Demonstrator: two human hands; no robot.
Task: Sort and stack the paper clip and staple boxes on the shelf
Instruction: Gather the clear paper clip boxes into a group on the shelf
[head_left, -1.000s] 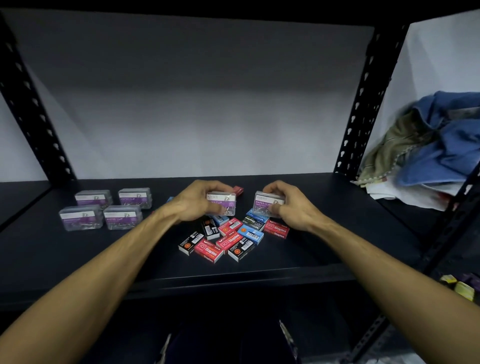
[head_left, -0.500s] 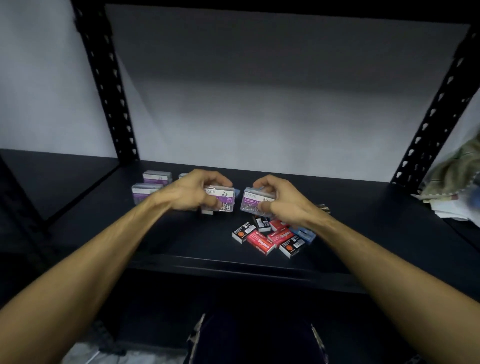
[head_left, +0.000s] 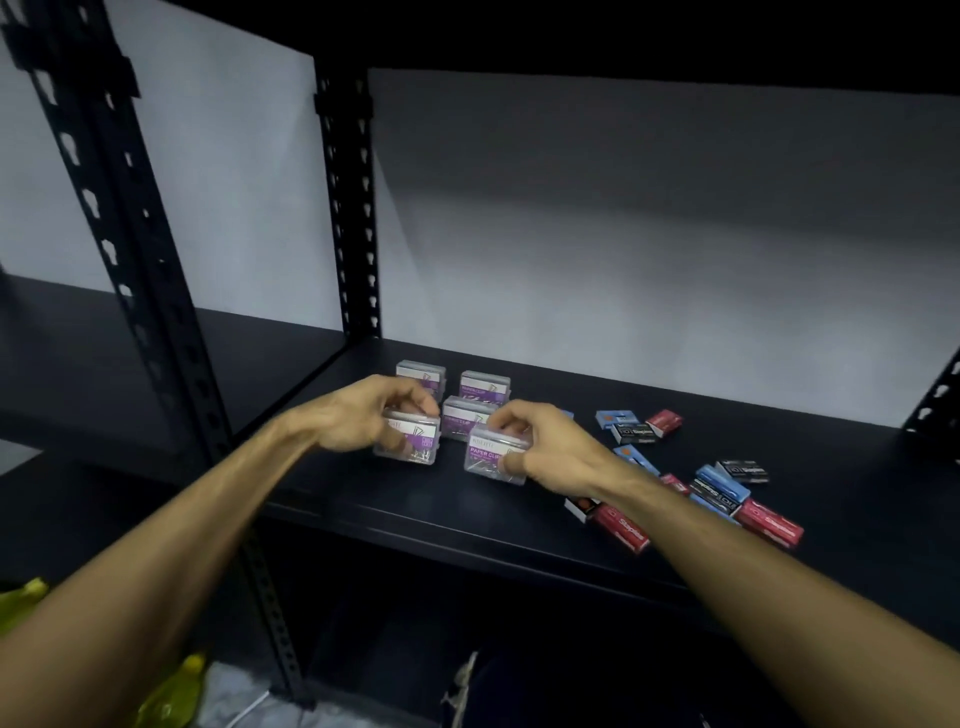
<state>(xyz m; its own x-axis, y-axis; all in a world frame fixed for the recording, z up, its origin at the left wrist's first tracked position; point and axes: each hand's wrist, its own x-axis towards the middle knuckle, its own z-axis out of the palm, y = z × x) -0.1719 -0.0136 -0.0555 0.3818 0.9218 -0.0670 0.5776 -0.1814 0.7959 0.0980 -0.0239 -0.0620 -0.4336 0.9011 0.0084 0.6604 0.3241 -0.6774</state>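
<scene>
My left hand (head_left: 363, 413) grips a clear paper clip box with a purple label (head_left: 410, 441) from above. My right hand (head_left: 550, 449) holds a second paper clip box (head_left: 491, 460) just to its right. Both boxes are low over the black shelf (head_left: 415, 509), in front of three more paper clip boxes (head_left: 483, 387) grouped near the left post; whether the held boxes rest on anything I cannot tell. Several small red, blue and black staple boxes (head_left: 722, 491) lie scattered on the shelf to the right of my right hand.
A black perforated upright post (head_left: 350, 218) stands behind the paper clip group, and another post (head_left: 135, 249) is nearer on the left. A neighbouring shelf bay (head_left: 104, 364) lies left. Yellow-green items (head_left: 171, 696) sit on the floor below.
Both hands carried their paper clip boxes leftward from the staple pile to the paper clip group. The view swung left, so the staple boxes now lie to the right.
</scene>
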